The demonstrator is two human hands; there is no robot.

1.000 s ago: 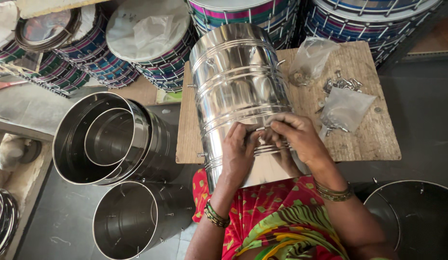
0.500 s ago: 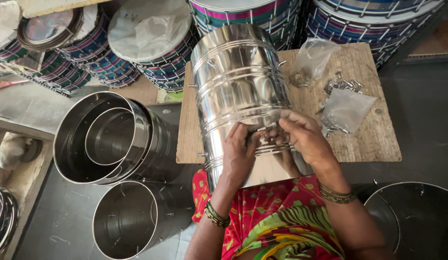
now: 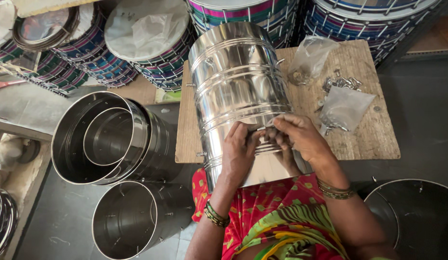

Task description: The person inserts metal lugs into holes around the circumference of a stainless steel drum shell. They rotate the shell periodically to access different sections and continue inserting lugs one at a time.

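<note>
Head view: shiny ribbed steel drum shell (image 3: 238, 82), lying on board (image 3: 368, 139).

A shiny ribbed steel drum shell (image 3: 238, 82) lies on its side across a wooden board, its near end resting on the person's lap, small lugs studding its wall.

Daylight even and bright; sharp focus throughout. Strong glare streaks across the steel drum shell (image 3: 238, 86) under my hands. Soft shadows beneath the wooden board (image 3: 368, 144). Corners bend slightly, wide-lens distortion at edges
</note>
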